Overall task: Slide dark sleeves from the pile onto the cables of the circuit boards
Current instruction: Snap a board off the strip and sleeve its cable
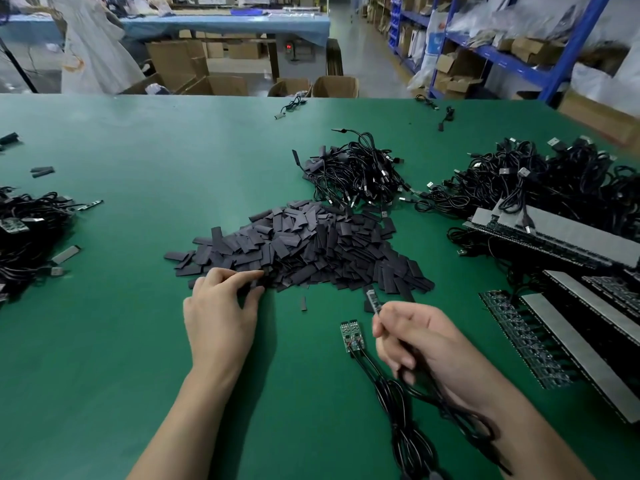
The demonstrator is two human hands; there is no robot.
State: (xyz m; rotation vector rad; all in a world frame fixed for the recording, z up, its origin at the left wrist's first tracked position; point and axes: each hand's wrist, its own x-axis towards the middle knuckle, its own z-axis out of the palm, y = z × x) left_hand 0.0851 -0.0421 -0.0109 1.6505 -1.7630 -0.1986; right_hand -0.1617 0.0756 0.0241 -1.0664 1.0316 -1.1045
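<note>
Dark sleeves [304, 251] lie piled against my left hand [221, 313], which pinches one sleeve [254, 284]; my right hand [419, 341] grips a board's cable [415, 355].

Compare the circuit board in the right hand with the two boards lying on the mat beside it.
The held board is single, pinched by the right hand and angled toward the sleeve pile; the lying boards are a pair, flat side by side on the green mat. The held board's cable runs through the hand; the pair's cables trail free. All have black cables.
</note>
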